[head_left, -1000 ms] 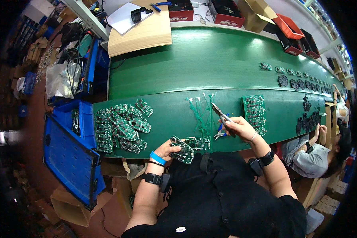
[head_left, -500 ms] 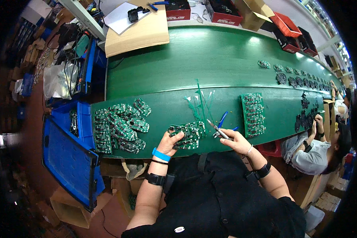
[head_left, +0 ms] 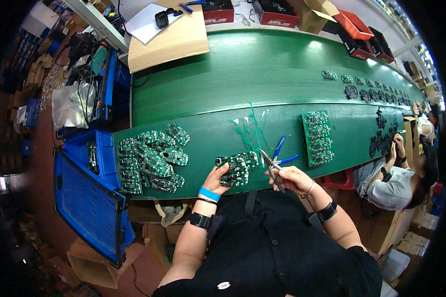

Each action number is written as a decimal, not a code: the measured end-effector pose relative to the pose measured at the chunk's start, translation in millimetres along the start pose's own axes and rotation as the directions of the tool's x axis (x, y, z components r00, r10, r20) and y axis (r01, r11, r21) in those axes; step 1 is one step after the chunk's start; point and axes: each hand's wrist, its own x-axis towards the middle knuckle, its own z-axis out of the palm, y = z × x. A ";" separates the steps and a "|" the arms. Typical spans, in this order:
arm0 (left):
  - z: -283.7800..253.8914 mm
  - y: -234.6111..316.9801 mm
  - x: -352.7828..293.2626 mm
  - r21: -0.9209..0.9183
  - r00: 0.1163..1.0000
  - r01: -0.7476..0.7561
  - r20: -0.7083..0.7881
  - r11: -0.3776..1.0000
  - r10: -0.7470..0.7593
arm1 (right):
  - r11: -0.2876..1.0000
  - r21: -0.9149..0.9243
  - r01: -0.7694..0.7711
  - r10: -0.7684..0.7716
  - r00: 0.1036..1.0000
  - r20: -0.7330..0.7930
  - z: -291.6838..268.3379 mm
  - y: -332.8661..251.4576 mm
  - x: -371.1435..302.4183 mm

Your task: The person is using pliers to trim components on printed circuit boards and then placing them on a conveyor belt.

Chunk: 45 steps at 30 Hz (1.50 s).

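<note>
My left hand (head_left: 217, 180) is closed around the left side of a green circuit board (head_left: 239, 174) dotted with small parts. A further green board (head_left: 252, 159) adjoins it at the upper right; whether the two are joined I cannot tell. In my right hand (head_left: 293, 180) is a pair of grey-handled pliers (head_left: 278, 181), handles spread apart, jaws pointing up and left beside the boards. Just beyond lie blue-handled pliers (head_left: 280, 150) on the green bench. Thin green strips and wires (head_left: 250, 127) lie behind the boards.
Several loose boards (head_left: 151, 156) are heaped at the left, beside a blue crate (head_left: 104, 153). A board panel (head_left: 317, 138) lies to the right. Boards and black parts (head_left: 365, 94) line the far right, where another person (head_left: 391, 183) works. Cardboard (head_left: 173, 42) covers the back left.
My left hand and the boards have shifted slightly right. The pliers in my right hand have turned more upright, and their handles have spread.
</note>
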 end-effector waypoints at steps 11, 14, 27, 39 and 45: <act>-32.4 70.4 -80.6 0.194 0.898 -0.276 -0.296 0.941 0.325 | -0.253 -0.966 0.057 -0.053 0.996 0.072 16.7 -18.9 25.3; -25.8 68.2 -73.1 0.169 0.916 -0.294 -0.230 0.941 0.328 | -0.337 -0.871 0.358 -0.104 0.905 0.412 45.6 -8.6 76.6; 80.8 49.7 -41.4 0.366 0.948 -0.222 -0.136 0.904 0.288 | 0.576 -0.702 0.420 -0.607 0.794 -0.022 49.3 -46.8 68.3; 172.2 53.2 49.7 0.551 0.993 -0.096 -0.001 0.829 0.116 | 0.482 -0.873 0.076 -0.748 0.554 -0.365 -96.2 -173.3 -121.0; 202.1 76.0 131.9 0.536 0.972 -0.183 -0.029 0.824 0.234 | 0.367 -0.928 -0.071 -0.802 0.481 -0.354 -215.4 -234.5 -93.8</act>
